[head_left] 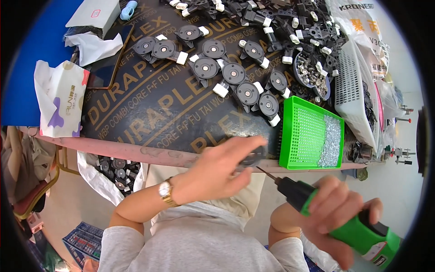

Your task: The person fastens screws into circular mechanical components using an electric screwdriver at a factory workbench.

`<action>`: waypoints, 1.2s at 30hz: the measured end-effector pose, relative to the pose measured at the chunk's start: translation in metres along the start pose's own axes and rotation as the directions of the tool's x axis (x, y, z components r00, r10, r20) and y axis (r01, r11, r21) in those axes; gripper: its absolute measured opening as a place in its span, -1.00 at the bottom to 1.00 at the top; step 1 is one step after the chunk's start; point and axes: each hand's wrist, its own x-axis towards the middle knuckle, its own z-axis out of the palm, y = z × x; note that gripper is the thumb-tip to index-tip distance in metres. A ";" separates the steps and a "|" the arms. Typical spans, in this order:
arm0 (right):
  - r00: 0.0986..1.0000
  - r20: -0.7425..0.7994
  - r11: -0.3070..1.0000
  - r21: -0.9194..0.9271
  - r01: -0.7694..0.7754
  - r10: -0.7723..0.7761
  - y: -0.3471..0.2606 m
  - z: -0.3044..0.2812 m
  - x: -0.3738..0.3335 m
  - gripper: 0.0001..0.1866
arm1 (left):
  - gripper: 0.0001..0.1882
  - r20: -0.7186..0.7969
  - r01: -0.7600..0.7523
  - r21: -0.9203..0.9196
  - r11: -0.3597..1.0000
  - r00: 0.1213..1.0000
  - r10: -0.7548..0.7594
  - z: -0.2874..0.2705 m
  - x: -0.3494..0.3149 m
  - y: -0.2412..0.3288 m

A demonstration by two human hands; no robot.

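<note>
Far to the left of the green tray [302, 131] stands a white tissue pack [61, 102]; nearer, below the tray's level, an open white bag [93, 179] contains dark parts. The left hand [215, 168], fingers and thumb closed round a dark round part [255, 156], is just left of the tray's lower corner. Assembled black discs [205, 68] lie up and left of the tray, which holds small silvery pieces [331, 141]. Below it the right hand [335, 211], apart from the left, grips a green power screwdriver [293, 192]; whether its tip touches the part, I cannot tell.
</note>
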 end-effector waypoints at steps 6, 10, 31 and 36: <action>0.924 -0.321 0.954 -0.276 0.119 -0.208 -0.003 -0.047 -0.018 -0.21 | -0.57 0.190 0.390 -0.137 0.911 0.912 -0.362 -0.094 -0.106 0.002; 0.814 -0.543 0.942 -0.336 0.015 -0.207 0.033 -0.078 -0.012 -0.27 | -0.56 -0.226 0.793 0.084 0.604 0.605 -0.763 -0.122 -0.189 -0.025; 0.836 -0.543 0.908 -0.387 -0.160 -0.084 0.063 -0.092 -0.008 -0.56 | -0.72 0.160 -0.007 0.532 0.847 0.983 -0.092 -0.073 -0.026 0.032; 0.826 -0.557 0.915 -0.372 -0.154 -0.088 0.063 -0.090 -0.007 -0.59 | -0.66 0.152 -0.281 0.773 0.568 0.952 0.264 -0.021 0.051 -0.001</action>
